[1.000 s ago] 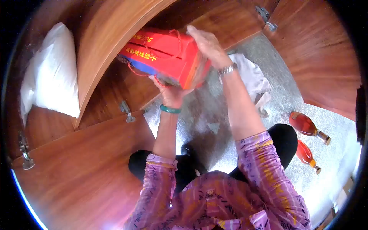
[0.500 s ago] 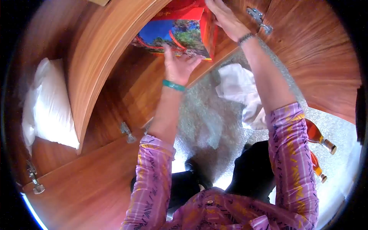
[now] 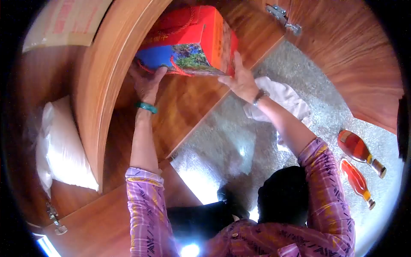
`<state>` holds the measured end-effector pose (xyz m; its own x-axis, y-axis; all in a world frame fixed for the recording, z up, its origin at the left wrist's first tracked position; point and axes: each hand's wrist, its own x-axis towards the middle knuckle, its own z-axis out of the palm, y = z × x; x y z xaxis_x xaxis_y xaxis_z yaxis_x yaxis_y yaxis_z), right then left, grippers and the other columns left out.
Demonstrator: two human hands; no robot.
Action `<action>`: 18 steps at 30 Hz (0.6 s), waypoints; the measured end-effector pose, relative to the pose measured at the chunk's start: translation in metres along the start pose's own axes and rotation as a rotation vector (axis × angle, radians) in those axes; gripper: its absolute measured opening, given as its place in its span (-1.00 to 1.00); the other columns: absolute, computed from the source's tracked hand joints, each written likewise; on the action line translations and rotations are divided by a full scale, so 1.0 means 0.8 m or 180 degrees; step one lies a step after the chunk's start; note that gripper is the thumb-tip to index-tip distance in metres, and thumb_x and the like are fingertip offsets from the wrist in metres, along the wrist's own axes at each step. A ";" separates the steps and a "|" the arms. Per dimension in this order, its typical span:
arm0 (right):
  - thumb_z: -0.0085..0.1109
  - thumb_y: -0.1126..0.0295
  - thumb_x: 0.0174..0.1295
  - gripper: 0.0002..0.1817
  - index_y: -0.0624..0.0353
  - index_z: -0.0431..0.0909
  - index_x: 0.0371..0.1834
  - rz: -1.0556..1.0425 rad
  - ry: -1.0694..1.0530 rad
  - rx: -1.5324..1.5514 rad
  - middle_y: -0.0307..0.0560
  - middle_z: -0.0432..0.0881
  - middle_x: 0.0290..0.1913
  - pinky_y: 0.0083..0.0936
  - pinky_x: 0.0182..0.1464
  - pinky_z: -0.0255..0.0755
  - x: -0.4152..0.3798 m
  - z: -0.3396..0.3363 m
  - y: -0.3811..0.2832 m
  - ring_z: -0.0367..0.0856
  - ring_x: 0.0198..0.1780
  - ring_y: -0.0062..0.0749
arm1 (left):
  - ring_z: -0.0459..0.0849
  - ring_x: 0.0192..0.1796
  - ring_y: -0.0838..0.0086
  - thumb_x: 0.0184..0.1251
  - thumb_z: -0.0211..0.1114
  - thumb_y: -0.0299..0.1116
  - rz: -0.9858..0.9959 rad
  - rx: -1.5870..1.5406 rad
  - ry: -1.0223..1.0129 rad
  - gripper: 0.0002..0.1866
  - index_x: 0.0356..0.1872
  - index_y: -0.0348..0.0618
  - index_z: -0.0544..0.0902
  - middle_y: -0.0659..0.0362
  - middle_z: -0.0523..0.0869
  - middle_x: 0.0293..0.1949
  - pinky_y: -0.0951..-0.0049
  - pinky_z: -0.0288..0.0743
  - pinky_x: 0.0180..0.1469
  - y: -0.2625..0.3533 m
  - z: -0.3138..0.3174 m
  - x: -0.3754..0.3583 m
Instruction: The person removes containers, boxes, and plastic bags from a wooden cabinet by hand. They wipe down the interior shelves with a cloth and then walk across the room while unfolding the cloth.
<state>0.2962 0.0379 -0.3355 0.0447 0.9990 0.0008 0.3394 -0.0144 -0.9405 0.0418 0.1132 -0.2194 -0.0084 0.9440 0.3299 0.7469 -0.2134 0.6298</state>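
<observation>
A red gift box (image 3: 210, 30) with a landscape picture and red rope handles sits inside the wooden cabinet (image 3: 184, 100). My left hand (image 3: 147, 83), with a green bangle at the wrist, grips its near left corner; the thumb is on the picture side and the fingers are partly hidden. At the near right corner, my right hand (image 3: 243, 82) holds the box, with fingers up along its side and the thumb by the lower edge.
A plump white bag (image 3: 66, 145) and a printed carton (image 3: 64, 23) are in the left compartment beyond the wooden divider (image 3: 96, 90). White cloth (image 3: 282, 100) lies on the floor. Two amber bottles (image 3: 354, 145) lie at the right, below an open door (image 3: 355, 64).
My right hand has come down from the box's far right side to its near right corner. My left hand has shifted to the left corner. More of the box's top shows.
</observation>
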 end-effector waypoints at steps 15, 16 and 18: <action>0.33 0.07 -0.10 -0.35 0.22 0.42 0.04 -0.0101 0.0653 -0.1772 0.24 0.42 0.11 -0.03 0.18 0.21 0.088 -0.043 0.040 0.33 0.17 0.10 | 0.33 0.16 0.34 0.05 0.34 0.04 -0.0113 -0.0406 -0.0817 -0.23 0.23 -0.09 0.24 0.17 0.38 0.15 0.12 0.36 0.15 -0.075 0.030 0.071; 0.26 -0.03 -0.05 -0.23 0.18 0.31 0.19 -0.0147 0.0018 -0.2147 0.14 0.14 0.34 0.00 0.34 -0.08 0.075 -0.048 0.053 0.04 0.36 0.09 | 0.30 0.22 0.34 0.10 0.29 0.09 -0.0276 -0.0071 -0.0966 -0.23 0.24 -0.11 0.23 0.14 0.37 0.16 0.06 0.35 0.16 -0.046 0.031 0.056; 0.24 -0.04 -0.04 -0.21 0.18 0.28 0.22 -0.0479 0.0046 -0.2253 0.14 0.12 0.35 -0.04 0.36 -0.11 0.060 -0.053 0.074 0.03 0.37 0.09 | 0.40 0.08 0.30 0.05 0.35 0.07 -0.2255 -0.1370 -0.0669 -0.29 0.17 -0.08 0.33 0.08 0.39 0.12 -0.01 0.40 0.09 0.007 0.046 0.034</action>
<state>0.3582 0.0836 -0.3769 -0.0396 0.9917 0.1219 0.8697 0.0943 -0.4844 0.0699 0.1470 -0.2326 -0.2228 0.9088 -0.3529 0.2939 0.4077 0.8645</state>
